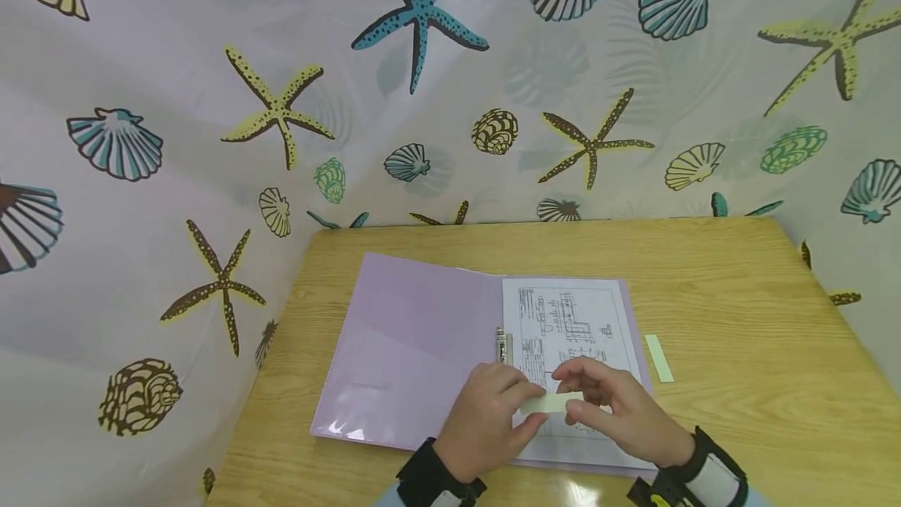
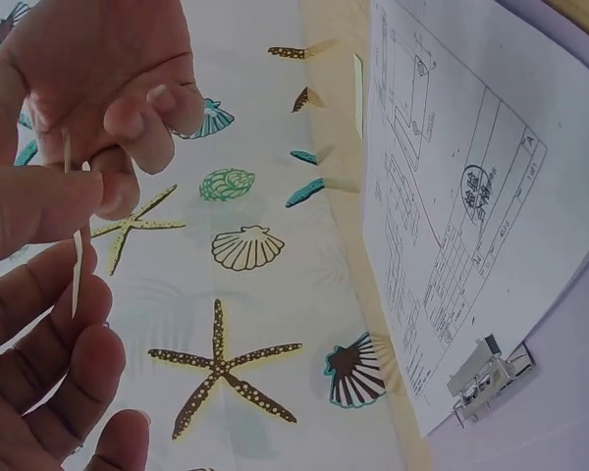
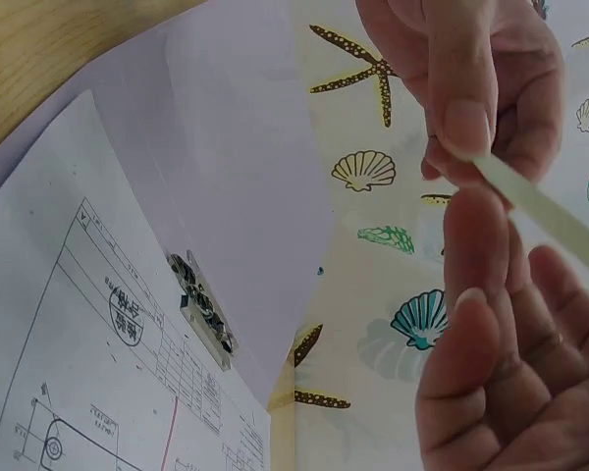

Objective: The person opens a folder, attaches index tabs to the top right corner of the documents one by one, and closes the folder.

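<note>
Head view: the left hand [image 1: 486, 419] pinches a pale green strip [image 1: 552, 403] above the drawing [image 1: 598, 303] in the open folder [image 1: 415, 350], while the right hand [image 1: 626, 417], thumb and fingers parted, curves loosely beside the strip's other end.

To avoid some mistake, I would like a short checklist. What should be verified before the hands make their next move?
1. Left hand pinches the pale green strip: ok.
2. Right hand also has contact with the strip: cannot tell; it is close to the free end.
3. Lilac folder lies open: ok.
4. Drawing sheet uncovered in the head view: not ok; the hands hide part.
5. Second strip within view on the table: ok.
6. Metal clip locked: cannot tell.
</note>
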### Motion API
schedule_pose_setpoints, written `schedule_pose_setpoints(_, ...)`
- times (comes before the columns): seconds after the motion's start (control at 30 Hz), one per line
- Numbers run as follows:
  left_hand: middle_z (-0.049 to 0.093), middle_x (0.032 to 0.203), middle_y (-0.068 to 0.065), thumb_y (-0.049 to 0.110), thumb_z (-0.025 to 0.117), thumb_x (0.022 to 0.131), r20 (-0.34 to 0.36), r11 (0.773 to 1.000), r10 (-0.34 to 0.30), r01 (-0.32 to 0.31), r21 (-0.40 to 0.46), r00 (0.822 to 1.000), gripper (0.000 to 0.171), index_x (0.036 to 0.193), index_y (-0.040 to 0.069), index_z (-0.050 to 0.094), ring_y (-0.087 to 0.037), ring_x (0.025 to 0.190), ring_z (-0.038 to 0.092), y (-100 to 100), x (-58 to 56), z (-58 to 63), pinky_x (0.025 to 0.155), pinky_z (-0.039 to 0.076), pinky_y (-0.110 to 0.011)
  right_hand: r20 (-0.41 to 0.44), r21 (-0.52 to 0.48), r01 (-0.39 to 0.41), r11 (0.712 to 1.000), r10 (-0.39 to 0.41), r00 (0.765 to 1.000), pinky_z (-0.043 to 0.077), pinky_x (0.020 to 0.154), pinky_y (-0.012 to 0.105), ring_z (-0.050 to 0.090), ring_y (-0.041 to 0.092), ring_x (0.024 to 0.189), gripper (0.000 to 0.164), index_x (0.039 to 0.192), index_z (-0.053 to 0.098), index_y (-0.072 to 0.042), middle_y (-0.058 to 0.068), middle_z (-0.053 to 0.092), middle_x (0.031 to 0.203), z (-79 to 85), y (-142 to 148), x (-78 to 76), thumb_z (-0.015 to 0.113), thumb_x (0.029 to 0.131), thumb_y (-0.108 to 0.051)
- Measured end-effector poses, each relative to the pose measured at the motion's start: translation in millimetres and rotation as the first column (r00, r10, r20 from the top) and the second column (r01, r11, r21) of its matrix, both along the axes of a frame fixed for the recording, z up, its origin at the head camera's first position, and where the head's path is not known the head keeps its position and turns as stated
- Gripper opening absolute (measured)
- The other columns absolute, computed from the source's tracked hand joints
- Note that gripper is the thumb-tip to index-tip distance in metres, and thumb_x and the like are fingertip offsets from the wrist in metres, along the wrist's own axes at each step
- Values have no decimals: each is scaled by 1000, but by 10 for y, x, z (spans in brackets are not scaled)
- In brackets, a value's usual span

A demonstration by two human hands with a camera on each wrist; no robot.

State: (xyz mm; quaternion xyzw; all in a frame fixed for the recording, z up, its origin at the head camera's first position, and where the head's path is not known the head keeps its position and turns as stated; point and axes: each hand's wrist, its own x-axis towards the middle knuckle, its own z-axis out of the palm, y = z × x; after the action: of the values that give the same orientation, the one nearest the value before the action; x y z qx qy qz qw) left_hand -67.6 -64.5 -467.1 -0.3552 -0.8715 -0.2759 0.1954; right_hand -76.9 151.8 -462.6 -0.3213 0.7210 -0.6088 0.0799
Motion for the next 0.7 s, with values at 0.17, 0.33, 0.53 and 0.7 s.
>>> schedule_pose_setpoints(0.17,57,82,10,27,75,73,-52,999,23,-25,-47,998,21,90,17,70,-6,80,51,58,-16,-14,71,39,-24,-29,70,126,990,-124,992,50,51,29,64,17,70,20,103,57,-2,9,64,93,63,-131,38,62,84,2)
schedule_pose_setpoints(0.33,58,90,5,27,71,77,-36,994,88,-90,-60,995,41,113,12,61,-9,83,51,87,-66,-58,72,40,-25,14,157,248,956,-253,967,45,44,26,63,14,61,14,98,63,-6,6,66,91,-17,-58,-79,65,84,-7)
schedule_pose_setpoints(0.53,58,99,4,27,71,77,32,990,106,-102,-96,994,52,123,12,52,-9,89,51,90,-149,-199,74,41,-24,53,343,405,848,-448,892,49,63,28,65,15,75,20,97,66,-13,4,64,99,-126,314,-484,64,85,-30)
schedule_pose_setpoints(0.7,58,105,2,31,70,78,85,981,65,-48,-188,994,56,126,11,50,-10,96,51,106,-213,-375,79,41,-25,17,459,502,733,-572,820,42,68,33,63,21,79,36,101,64,-11,10,63,105,-230,632,-839,64,83,-42)
